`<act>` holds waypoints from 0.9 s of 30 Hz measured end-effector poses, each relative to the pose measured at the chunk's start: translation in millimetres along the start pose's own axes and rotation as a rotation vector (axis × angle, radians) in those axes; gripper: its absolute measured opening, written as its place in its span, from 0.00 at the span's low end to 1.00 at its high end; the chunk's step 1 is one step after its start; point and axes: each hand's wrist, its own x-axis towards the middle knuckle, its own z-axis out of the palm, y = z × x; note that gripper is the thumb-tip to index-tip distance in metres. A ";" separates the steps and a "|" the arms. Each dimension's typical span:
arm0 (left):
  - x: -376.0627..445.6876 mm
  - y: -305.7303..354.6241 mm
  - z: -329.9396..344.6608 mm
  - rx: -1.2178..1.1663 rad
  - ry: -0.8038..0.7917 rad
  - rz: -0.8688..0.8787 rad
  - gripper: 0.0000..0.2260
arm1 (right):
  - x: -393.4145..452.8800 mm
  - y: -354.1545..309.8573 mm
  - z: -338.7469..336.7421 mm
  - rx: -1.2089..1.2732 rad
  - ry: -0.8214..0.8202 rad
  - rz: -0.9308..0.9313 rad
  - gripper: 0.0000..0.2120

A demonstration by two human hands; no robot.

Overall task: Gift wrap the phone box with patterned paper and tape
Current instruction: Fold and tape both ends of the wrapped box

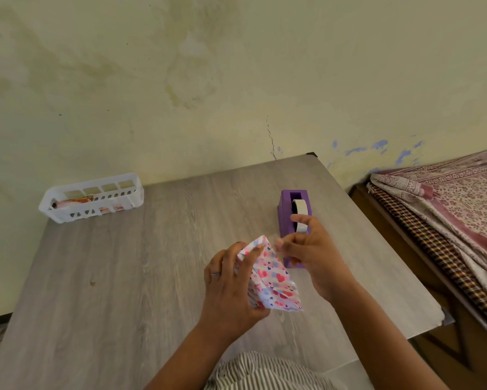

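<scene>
- Grey wood-grain laminate covers the table (124,277), a flat rectangle with a dark far corner cap.
- Glossy heart-patterned paper (267,280) in pink, red and blue already wraps the phone box, held tilted above the table near its middle, with creased folds at the lower end.
- Left hand (231,291) grips the wrapped box from the side, fingers curled over its upper edge; a ring shows on one finger.
- Right hand (309,249) hovers just beside the box's top, thumb and fingers pinched together; what they hold is too blurred to tell.
- Purple plastic tape dispenser (291,220), blocky, stands behind the right hand and carries a pale tape roll (300,208).
- White slotted plastic basket (91,198) sits at the far left edge.
- Printed fabric lies folded on a bed (447,209) at right.
</scene>
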 end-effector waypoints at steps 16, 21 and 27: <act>1.4 4.3 0.8 -0.016 0.043 0.076 0.43 | 14.5 -1.1 10.9 -0.397 -0.011 0.151 0.25; 2.1 -3.2 -0.5 0.029 -0.018 0.008 0.45 | 15.6 1.6 12.6 -0.607 -0.077 0.137 0.21; 1.9 -9.2 -12.4 0.080 -0.064 -0.048 0.46 | 12.4 4.0 13.6 -0.596 -0.232 0.221 0.20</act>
